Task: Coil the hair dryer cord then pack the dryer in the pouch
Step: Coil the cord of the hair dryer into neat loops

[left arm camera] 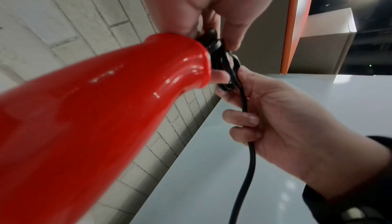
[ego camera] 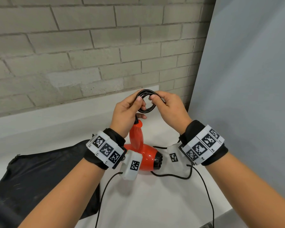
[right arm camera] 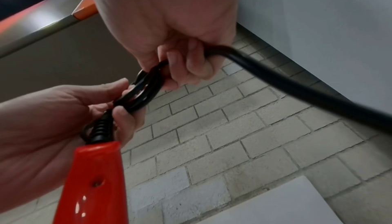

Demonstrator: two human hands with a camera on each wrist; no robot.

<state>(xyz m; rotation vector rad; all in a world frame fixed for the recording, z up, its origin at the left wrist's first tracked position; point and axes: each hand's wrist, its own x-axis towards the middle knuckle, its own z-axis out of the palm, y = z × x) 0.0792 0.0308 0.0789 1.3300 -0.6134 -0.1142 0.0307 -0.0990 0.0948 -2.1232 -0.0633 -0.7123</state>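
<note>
The left wrist camera unit (ego camera: pixel 131 163) covers the rear of the hair dryer (ego camera: pixel 143 152) body, so that end can't be read. The left hand (ego camera: pixel 127 116) hides the top of the dryer's handle and where the cord (ego camera: pixel 146 100) leaves it. The cord's slack runs from near the dryer under the right wrist band (ego camera: pixel 202 143); its plug end is nowhere to be seen. Left of the dryer, the black pouch (ego camera: pixel 44 175) is cut by the picture's edge and overlapped by the left forearm; its opening can't be made out. In the left wrist view the dryer's handle is a red blur, cropped at the frame's edge.
</note>
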